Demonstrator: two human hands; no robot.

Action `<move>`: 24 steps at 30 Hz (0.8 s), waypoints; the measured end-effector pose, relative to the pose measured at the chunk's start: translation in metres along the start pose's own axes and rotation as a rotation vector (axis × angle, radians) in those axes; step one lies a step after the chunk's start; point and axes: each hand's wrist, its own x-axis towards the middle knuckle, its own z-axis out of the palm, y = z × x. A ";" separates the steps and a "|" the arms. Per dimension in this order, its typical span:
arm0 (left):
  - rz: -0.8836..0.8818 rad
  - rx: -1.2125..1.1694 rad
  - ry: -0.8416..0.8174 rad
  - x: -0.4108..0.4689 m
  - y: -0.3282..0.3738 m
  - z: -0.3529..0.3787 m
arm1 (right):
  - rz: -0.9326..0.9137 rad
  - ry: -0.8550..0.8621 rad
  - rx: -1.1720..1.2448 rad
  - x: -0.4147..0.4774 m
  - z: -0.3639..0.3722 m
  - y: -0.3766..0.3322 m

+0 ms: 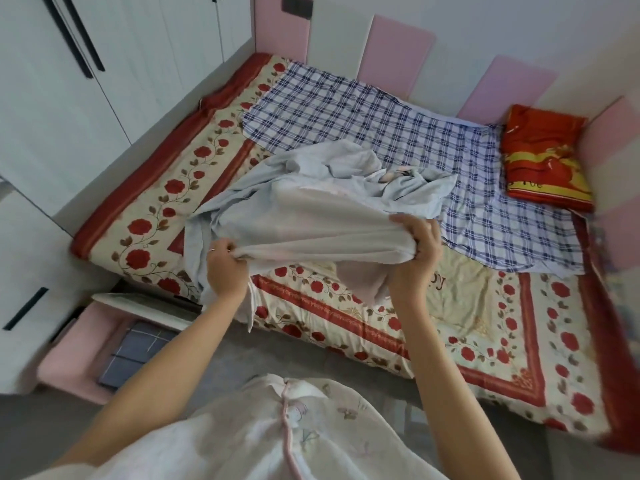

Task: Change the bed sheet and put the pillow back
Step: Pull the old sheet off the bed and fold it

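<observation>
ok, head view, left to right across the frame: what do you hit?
folded grey cloth in the drawer → left hand → right hand → red pillow. Both hands grip the pale sheet; it spans them, so it is left out of the order.

Cannot read lettering on red pillow right of pale sheet, nor word on floral quilt below sheet, half behind right hand.
</observation>
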 end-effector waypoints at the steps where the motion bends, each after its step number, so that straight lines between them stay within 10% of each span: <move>1: -0.006 0.008 -0.015 0.007 -0.003 -0.004 | 0.043 0.058 -0.007 0.005 -0.006 0.001; 7: 0.361 -0.121 -0.200 0.015 0.042 -0.039 | 0.241 0.262 -0.093 0.033 -0.049 0.038; 10: 0.490 0.078 -0.558 0.000 0.042 -0.037 | 0.355 0.204 0.064 0.024 -0.068 0.059; 17: 0.405 1.363 -1.276 -0.057 -0.037 -0.022 | 1.026 -0.919 -0.940 -0.097 -0.107 0.149; 24: 0.206 1.501 -1.670 -0.090 -0.025 0.008 | 1.226 -1.551 -1.091 -0.152 -0.131 0.168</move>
